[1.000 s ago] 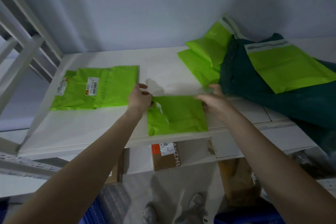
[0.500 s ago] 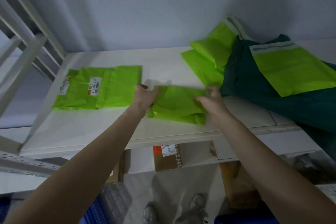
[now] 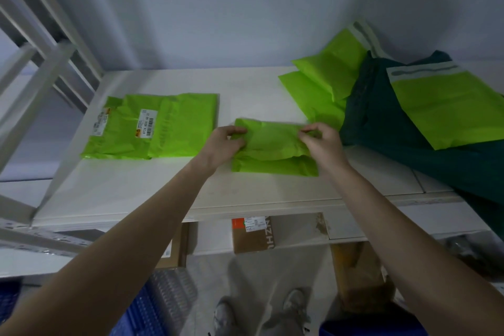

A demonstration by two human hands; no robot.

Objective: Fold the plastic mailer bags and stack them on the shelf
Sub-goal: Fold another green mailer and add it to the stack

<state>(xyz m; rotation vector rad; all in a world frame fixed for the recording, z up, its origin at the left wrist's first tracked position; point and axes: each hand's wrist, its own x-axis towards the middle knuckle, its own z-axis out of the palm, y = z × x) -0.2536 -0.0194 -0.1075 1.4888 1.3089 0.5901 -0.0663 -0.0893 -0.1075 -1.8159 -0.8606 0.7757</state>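
**Both hands on the mailer, fold half made**

You stand at the white shelf (image 3: 169,194), which carries everything the task touches. Well off to the right of your right fingers, the dark green bag (image 3: 395,128) sprawls over the shelf's far end with unfolded lime mailers on and behind it: one large mailer (image 3: 447,112) lies on top, and two more mailers (image 3: 324,82) lean toward the wall just beyond your right fingertips. That heap looks like your supply, so it sits within reach of the right arm. To the left of your left fingers, close but apart from them, lies the finished stack of folded mailers (image 3: 155,128) with barcode labels facing up, placed where a short slide leftward can add to it.

Between your hands lies the lime mailer being folded (image 3: 272,147), flat on the shelf with its upper layer doubled over the lower. Your left hand (image 3: 223,142) curls its fingers round the left edge, thumb on top, pinching the layers together. Your right hand (image 3: 323,139) pinches the top right corner between thumb and bent fingers. Holding both ends likely keeps the slippery film from springing open.

Nothing stands between the mailer and the stack. Below the shelf edge, cardboard boxes (image 3: 253,234) sit out of your way.
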